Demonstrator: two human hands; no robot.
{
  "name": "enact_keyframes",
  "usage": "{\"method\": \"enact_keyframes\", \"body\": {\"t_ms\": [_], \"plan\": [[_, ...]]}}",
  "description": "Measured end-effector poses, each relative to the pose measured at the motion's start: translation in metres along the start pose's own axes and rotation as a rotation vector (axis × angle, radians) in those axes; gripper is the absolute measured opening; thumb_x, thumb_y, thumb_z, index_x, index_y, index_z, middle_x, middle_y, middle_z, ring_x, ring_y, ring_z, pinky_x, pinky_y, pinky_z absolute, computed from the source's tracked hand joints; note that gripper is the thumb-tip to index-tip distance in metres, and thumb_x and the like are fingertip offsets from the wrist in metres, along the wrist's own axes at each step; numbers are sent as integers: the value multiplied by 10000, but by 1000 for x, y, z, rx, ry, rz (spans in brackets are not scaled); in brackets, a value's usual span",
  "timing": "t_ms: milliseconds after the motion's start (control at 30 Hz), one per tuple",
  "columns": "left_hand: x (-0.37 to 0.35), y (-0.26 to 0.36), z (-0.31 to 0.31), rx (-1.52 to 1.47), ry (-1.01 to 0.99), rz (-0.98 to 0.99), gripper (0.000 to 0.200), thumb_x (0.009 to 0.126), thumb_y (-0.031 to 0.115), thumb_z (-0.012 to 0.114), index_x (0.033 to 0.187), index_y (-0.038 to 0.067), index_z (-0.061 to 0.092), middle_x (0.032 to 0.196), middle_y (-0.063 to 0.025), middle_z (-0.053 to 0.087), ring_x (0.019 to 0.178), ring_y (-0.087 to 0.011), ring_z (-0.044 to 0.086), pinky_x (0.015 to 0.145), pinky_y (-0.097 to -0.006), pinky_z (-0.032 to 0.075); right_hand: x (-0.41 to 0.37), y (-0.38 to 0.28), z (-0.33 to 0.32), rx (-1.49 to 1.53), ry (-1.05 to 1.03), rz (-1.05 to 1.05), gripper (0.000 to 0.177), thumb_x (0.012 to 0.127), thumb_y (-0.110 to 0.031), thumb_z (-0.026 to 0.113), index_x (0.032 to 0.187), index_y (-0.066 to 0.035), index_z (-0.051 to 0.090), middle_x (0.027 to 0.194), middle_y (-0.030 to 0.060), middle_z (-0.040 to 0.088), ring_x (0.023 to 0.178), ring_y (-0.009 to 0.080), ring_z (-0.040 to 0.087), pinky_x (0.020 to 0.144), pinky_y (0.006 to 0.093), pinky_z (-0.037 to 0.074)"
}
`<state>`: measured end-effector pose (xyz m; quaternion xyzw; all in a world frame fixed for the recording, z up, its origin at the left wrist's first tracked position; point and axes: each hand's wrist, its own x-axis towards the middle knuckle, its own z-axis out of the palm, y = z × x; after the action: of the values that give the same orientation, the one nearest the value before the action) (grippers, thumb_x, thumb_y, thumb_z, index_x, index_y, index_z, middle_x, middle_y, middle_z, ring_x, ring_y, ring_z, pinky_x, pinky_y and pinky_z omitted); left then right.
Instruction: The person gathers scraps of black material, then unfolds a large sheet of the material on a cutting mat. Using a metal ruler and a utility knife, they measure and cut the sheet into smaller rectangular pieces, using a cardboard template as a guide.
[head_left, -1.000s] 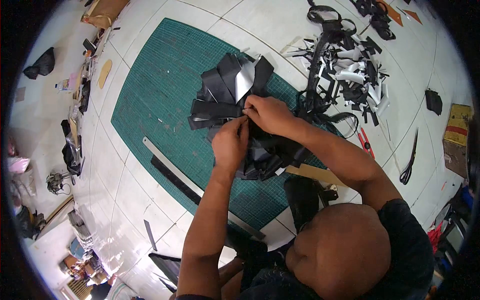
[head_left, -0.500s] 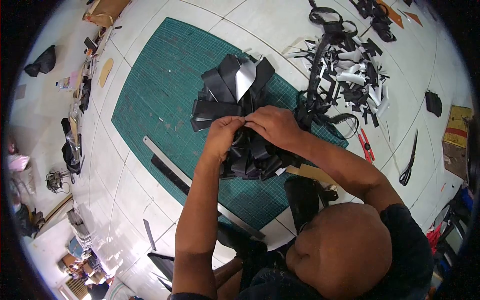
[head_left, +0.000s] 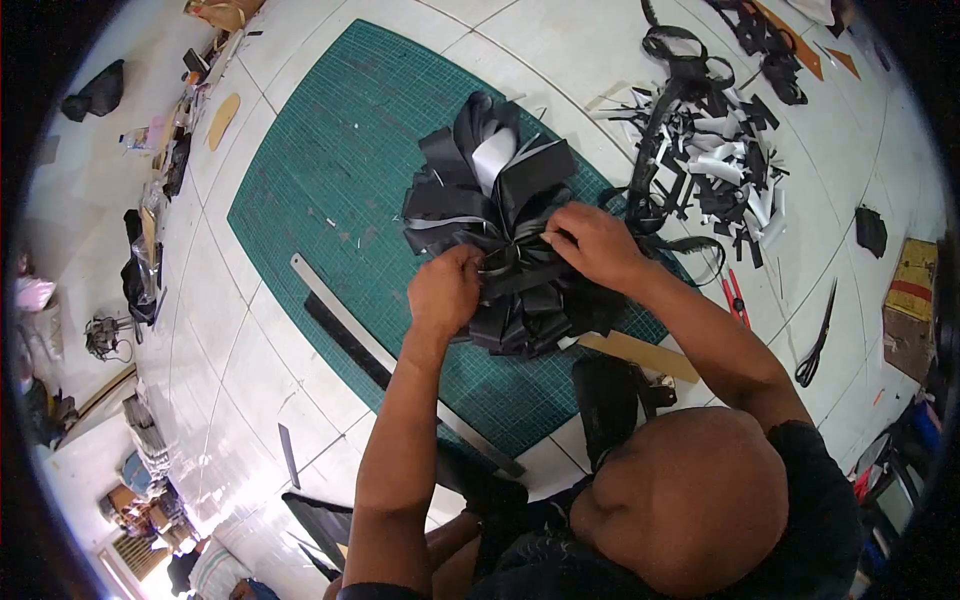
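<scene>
A bundle of black strips (head_left: 535, 185), some with pale undersides, fans out on the green cutting mat (head_left: 330, 150). Its strips draw together at a pinched middle. On the left side of that middle, my left hand (head_left: 447, 287) is closed, fingertips against the strips. My right hand (head_left: 595, 243) is pinched closed to the right of the middle, above the strips. Whatever each hand grips is too thin or too hidden to make out.
A steel ruler (head_left: 340, 310) lies along the mat's near-left edge. Black and white scraps (head_left: 725, 165) are heaped on the tiles, upper right. A red cutter (head_left: 736, 298) and black scissors (head_left: 818, 335) lie at right. Cardboard (head_left: 640, 352) sits near my knee.
My hands were together at the bundle's middle; they have parted, left hand to the left and right hand to the right. The view has shifted slightly.
</scene>
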<state>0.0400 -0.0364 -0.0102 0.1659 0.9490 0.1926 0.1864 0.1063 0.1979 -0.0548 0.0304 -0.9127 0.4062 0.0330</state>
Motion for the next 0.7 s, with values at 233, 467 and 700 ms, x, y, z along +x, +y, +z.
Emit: {"method": "enact_keyframes", "body": {"t_ms": [233,467,700], "plan": [[9,2,-9,249,39,265,163,884,132,567,940,28,679,1010,-232,634,916,-417,632,776,-503,496,2,-14,-7,-42,21,-174,105,896,-142,642,954,-55,641,884,112,596,828,330,621,722,441,508],[10,-1,8,-58,-15,110,101,874,80,584,921,-1,619,952,-246,637,927,-434,624,778,-488,487,6,-9,-5,-118,-48,-200,153,892,-110,627,1024,-39,657,938,127,589,873,327,606,757,434,514],[4,5,6,-238,19,87,186,912,182,634,891,-1,607,799,-199,665,744,-384,654,666,-431,495,10,-18,5,-10,-1,-222,138,862,-110,665,972,-26,670,888,110,557,875,331,565,791,415,478]]}}
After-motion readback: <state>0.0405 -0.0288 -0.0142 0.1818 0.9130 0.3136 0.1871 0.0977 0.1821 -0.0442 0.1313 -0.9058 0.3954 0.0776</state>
